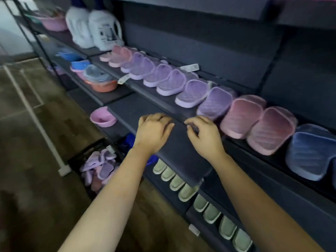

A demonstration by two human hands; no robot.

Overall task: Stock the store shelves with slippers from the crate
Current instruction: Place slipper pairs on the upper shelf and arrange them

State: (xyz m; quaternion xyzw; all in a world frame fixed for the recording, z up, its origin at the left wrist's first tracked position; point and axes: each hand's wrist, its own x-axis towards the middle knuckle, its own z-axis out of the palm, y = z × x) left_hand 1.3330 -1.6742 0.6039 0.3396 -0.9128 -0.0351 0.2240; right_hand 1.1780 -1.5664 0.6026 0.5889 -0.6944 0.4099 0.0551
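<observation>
Both my hands are up at the shelves and neither has a slipper in it. My left hand hangs over the dark middle board with its fingers loosely curled round nothing. My right hand is just beside it, fingers bent down at the front lip of the upper shelf. It grips nothing I can see, though the blur may hide whether the fingertips touch that lip.

The row on the upper shelf runs away to my left and close past my right. Purple slippers stand side by side, then a pink pair, then a blue one. Each points its toe out toward me, long axis across the board. A line of pale green slippers stands on the bottom shelf, below my arms.

What I need next is the crate. It sits on the floor, down and to the left of my left hand, just outside my left forearm and well below both palms. The loose slippers inside it are purple and pink, heaped with their long axes pointing every way. My left hand is plainly the nearer one. I judge the reach should go down and leftward with it, taking whichever slipper lies on top. My right hand would have to cross my body to get there.
</observation>
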